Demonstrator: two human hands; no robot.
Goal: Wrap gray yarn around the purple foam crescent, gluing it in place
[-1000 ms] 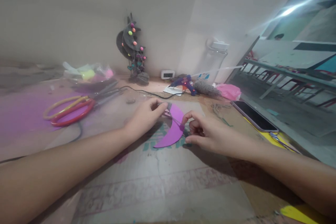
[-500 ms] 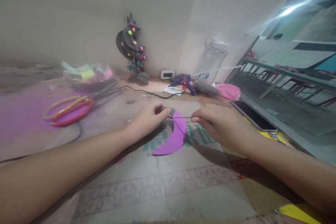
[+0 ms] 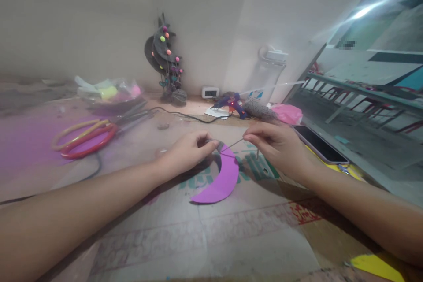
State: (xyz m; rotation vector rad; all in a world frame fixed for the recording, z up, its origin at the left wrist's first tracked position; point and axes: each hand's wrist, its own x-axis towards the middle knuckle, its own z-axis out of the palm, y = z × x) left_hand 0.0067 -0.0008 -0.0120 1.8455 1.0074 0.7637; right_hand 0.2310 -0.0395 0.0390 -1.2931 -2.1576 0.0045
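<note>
A purple crescent moon cutout (image 3: 224,180) is held just over the table, its lower tip pointing left. My left hand (image 3: 198,147) pinches its upper end, where grey yarn is wrapped around it. From there a taut strand of grey yarn (image 3: 233,144) runs to my right hand (image 3: 271,141), whose thumb and finger are closed on it. A short yarn end hangs below the right fingers. The upper tip of the crescent is hidden behind my left hand.
Red-and-yellow-handled scissors (image 3: 89,140) lie at left, near a plastic bag of pompoms (image 3: 110,91). Behind are a decorated grey moon (image 3: 163,53), a small clock (image 3: 210,92), a lit glue gun (image 3: 231,105), a yarn skein (image 3: 260,111) and a bottle (image 3: 267,75). A phone (image 3: 320,144) lies at right.
My right hand has risen slightly, so the yarn strand now slants upward to the right. The crescent's lower part has shifted a little down and toward me.
</note>
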